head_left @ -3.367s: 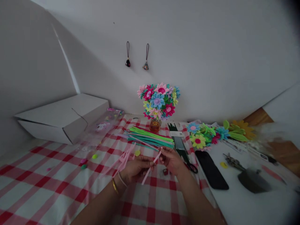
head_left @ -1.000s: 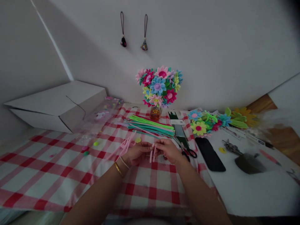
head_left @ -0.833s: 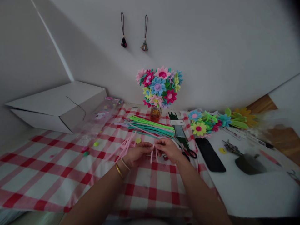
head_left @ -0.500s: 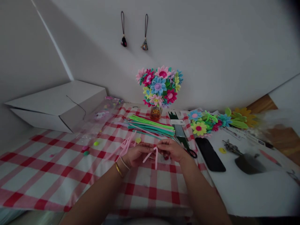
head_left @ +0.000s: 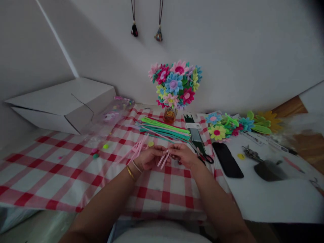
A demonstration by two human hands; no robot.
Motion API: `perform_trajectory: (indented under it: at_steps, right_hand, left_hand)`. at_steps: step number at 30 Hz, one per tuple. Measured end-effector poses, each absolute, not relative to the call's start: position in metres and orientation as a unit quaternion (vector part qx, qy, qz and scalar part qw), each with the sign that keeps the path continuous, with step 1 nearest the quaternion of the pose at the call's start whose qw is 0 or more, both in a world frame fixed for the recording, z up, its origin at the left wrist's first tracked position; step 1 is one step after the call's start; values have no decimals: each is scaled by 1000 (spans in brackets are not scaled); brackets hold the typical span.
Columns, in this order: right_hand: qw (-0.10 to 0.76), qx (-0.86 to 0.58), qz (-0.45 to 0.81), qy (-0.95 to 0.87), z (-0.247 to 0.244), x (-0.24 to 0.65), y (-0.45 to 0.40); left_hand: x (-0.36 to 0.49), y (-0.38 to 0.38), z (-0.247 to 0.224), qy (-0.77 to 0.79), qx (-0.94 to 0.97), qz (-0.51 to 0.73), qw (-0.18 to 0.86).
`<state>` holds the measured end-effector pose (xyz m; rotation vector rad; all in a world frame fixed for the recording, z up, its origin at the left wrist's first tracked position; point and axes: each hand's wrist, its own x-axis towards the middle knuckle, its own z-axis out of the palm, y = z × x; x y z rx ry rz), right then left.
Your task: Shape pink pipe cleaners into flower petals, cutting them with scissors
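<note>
Between my hands is a bent pink pipe cleaner [head_left: 163,161], its two ends hanging down side by side. My left hand [head_left: 152,157] pinches it from the left, and my right hand [head_left: 182,155] pinches it from the right, fingertips nearly touching. Loose pink pipe cleaners [head_left: 135,150] lie just left of my left hand. Beyond the hands is a bundle of green and teal pipe cleaners [head_left: 165,130]. Black-handled scissors [head_left: 208,158] lie to the right of my right hand, partly hidden.
A glass vase [head_left: 170,115] of fuzzy flowers stands at the back. A white box [head_left: 60,101] is at the left. On the right are a black phone [head_left: 227,160], keys [head_left: 251,153] and more fuzzy flowers [head_left: 217,132]. Small pompoms [head_left: 105,146] dot the checked cloth [head_left: 152,195].
The view has tilted down a little. The pink pipe cleaner's hanging ends have come closer together and now slant down to the left. Both hands still hold it.
</note>
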<state>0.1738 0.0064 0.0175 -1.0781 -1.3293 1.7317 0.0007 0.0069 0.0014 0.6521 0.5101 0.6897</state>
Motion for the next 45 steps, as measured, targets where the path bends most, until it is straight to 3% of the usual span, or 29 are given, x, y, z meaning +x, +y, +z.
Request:
perform_trajectory:
  at_steps: [6, 18, 34, 45]
  right_hand:
    - [392, -434, 578, -568, 15, 172, 9]
    - [395, -432, 532, -611, 13, 172, 11]
    - [387, -397, 562, -615, 10, 176, 12]
    - [384, -444, 439, -680, 8, 183, 16]
  left_hand:
    - [0, 11, -1, 244, 311, 346, 851]
    - [2, 8, 5, 257, 332, 334, 844]
    - [4, 6, 4, 288, 334, 345, 828]
    - [-2, 8, 5, 315, 370, 323, 812]
